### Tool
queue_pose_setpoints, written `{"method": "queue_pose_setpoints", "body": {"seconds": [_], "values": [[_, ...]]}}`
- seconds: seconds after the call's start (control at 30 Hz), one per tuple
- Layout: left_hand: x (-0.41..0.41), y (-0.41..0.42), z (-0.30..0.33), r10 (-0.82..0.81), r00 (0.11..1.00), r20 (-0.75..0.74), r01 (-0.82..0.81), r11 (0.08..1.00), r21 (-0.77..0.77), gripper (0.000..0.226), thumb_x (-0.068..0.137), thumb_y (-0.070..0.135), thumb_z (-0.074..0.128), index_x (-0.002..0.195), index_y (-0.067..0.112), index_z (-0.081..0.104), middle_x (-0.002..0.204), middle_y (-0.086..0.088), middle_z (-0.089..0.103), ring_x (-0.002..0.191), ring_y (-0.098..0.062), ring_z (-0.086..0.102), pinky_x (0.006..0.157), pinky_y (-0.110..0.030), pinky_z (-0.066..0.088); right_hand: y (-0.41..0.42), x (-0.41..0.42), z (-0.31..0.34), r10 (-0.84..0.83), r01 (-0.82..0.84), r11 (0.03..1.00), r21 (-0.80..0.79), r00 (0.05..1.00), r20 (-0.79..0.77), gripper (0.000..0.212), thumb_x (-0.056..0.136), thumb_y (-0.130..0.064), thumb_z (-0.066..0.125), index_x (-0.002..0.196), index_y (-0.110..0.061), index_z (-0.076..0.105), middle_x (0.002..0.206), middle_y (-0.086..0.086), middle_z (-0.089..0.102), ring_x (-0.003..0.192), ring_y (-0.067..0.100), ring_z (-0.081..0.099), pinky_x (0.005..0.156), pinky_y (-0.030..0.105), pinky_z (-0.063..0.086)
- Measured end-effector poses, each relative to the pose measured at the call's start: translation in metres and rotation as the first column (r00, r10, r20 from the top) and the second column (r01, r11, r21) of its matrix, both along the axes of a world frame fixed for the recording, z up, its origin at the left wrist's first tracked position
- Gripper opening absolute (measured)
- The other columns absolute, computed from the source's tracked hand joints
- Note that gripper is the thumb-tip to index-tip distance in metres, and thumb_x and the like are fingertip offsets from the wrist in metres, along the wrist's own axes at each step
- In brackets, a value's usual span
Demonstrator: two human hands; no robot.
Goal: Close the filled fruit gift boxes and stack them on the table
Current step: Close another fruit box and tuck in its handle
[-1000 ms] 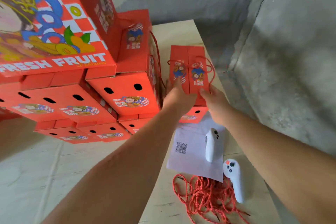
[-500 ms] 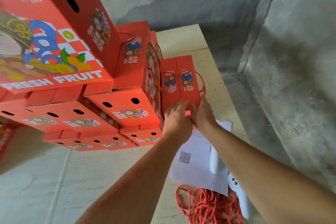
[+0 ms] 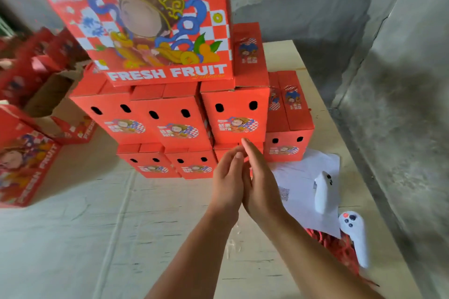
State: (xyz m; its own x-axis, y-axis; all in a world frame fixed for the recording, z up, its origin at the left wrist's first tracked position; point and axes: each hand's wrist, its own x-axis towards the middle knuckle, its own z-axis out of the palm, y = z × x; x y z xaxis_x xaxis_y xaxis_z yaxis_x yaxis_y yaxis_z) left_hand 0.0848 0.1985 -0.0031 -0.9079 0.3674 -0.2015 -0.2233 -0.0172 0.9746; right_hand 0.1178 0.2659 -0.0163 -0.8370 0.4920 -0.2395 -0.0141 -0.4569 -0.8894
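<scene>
A stack of closed red fruit gift boxes (image 3: pixel 233 116) stands on the pale wooden table (image 3: pixel 97 238), several boxes wide and several layers high. One large box marked FRESH FRUIT (image 3: pixel 158 26) lies tilted on top. The right-most closed box (image 3: pixel 289 126) sits low at the stack's right end. My left hand (image 3: pixel 227 177) and my right hand (image 3: pixel 258 177) hang side by side in front of the stack, fingers straight, palms nearly touching each other. Neither hand holds or touches a box.
A white sheet of paper (image 3: pixel 301 177) lies right of my hands with two white controllers (image 3: pixel 323 192) (image 3: pixel 354 235) on and near it. A tangle of red cord (image 3: pixel 337 247) lies at the table's right edge. More red boxes (image 3: pixel 26 160) stand at the left. A grey concrete wall (image 3: pixel 401 104) runs along the right.
Both hands have let go of the right-most box, now set against the stack, and drawn back toward me. The view has swung left, showing more boxes.
</scene>
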Motion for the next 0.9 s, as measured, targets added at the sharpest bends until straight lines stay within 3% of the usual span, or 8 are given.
{"method": "queue_pose_setpoints", "body": {"seconds": [0.07,0.2,0.3,0.37,0.47,0.6,0.73,0.9], "values": [[-0.01,-0.051,0.007,0.005,0.999,-0.033,-0.005,1.0,0.001,0.029,0.108,0.011,0.046,0.115,0.023,0.072,0.109,0.002,0.078,0.107,-0.012,0.072,0.083,-0.019,0.055,-0.048,-0.014,0.0,0.041,-0.046,0.995,-0.083,0.997,-0.061,0.023,0.099,-0.039,0.069,0.11,-0.02,0.075,0.108,0.001,0.067,0.108,0.005,0.066,0.086,0.019,0.054],[-0.038,-0.169,0.02,0.041,0.995,-0.092,-0.04,0.999,0.013,0.028,0.109,0.008,0.046,0.123,0.02,0.068,0.113,0.003,0.077,0.108,-0.008,0.071,0.086,-0.018,0.054,-0.155,-0.047,0.011,0.085,-0.073,0.982,0.176,0.995,-0.06,0.029,0.097,-0.04,0.071,0.117,-0.02,0.075,0.109,0.001,0.069,0.108,0.005,0.067,0.086,0.019,0.054],[-0.061,-0.252,0.031,0.092,0.988,-0.123,-0.089,0.996,0.031,0.029,0.109,0.008,0.046,0.126,0.018,0.067,0.115,0.0,0.076,0.108,-0.01,0.072,0.085,-0.017,0.053,-0.236,-0.075,0.023,0.214,-0.19,0.933,0.306,0.976,-0.044,0.038,0.099,-0.04,0.068,0.127,-0.014,0.07,0.116,0.001,0.07,0.116,0.005,0.065,0.1,0.027,0.051],[-0.078,-0.3,0.038,0.141,0.981,-0.131,-0.135,0.99,0.049,0.028,0.108,0.007,0.047,0.126,0.017,0.067,0.115,-0.002,0.077,0.108,-0.011,0.072,0.084,-0.017,0.054,-0.281,-0.091,0.032,0.378,-0.354,0.907,0.227,0.923,-0.069,0.036,0.104,-0.03,0.062,0.139,-0.025,0.062,0.131,-0.01,0.066,0.126,-0.001,0.058,0.108,0.024,0.044],[-0.104,-0.36,0.048,0.218,0.968,-0.128,-0.213,0.976,0.046,0.028,0.107,0.008,0.05,0.128,0.017,0.067,0.116,0.002,0.076,0.108,-0.007,0.072,0.084,-0.017,0.055,-0.338,-0.126,0.045,0.387,-0.387,0.915,0.118,0.922,0.021,0.05,0.107,-0.018,0.051,0.15,-0.041,0.045,0.144,-0.022,0.053,0.133,-0.007,0.048,0.108,0.016,0.042],[-0.145,-0.413,0.063,0.284,0.946,-0.158,-0.287,0.958,0.009,0.028,0.106,0.011,0.053,0.131,0.017,0.066,0.115,0.004,0.075,0.104,-0.003,0.071,0.082,-0.016,0.055,-0.396,-0.176,0.073,0.511,-0.517,0.855,-0.045,0.854,-0.095,0.041,0.111,-0.037,0.043,0.097,-0.05,0.079,0.104,-0.015,0.078,0.109,-0.006,0.067,0.081,0.01,0.053],[-0.188,-0.447,0.075,0.34,0.921,-0.192,-0.353,0.935,-0.036,0.029,0.105,0.015,0.054,0.131,0.023,0.065,0.115,0.01,0.074,0.103,0.004,0.069,0.076,-0.011,0.054,-0.427,-0.231,0.082,0.588,-0.59,0.806,-0.046,0.808,-0.041,0.029,0.104,-0.055,0.051,0.117,-0.036,0.068,0.105,-0.014,0.078,0.102,-0.005,0.07,0.073,0.013,0.056],[-0.24,-0.486,0.078,0.378,0.898,-0.227,-0.409,0.907,-0.106,0.03,0.104,0.022,0.054,0.129,0.035,0.063,0.114,0.023,0.073,0.106,0.011,0.066,0.087,-0.016,0.057,-0.464,-0.296,0.082,0.708,-0.708,0.706,-0.01,0.706,-0.002,0.056,0.094,-0.071,0.055,0.134,-0.033,0.06,0.122,-0.005,0.075,0.11,0.009,0.071,0.078,0.025,0.061]]}}
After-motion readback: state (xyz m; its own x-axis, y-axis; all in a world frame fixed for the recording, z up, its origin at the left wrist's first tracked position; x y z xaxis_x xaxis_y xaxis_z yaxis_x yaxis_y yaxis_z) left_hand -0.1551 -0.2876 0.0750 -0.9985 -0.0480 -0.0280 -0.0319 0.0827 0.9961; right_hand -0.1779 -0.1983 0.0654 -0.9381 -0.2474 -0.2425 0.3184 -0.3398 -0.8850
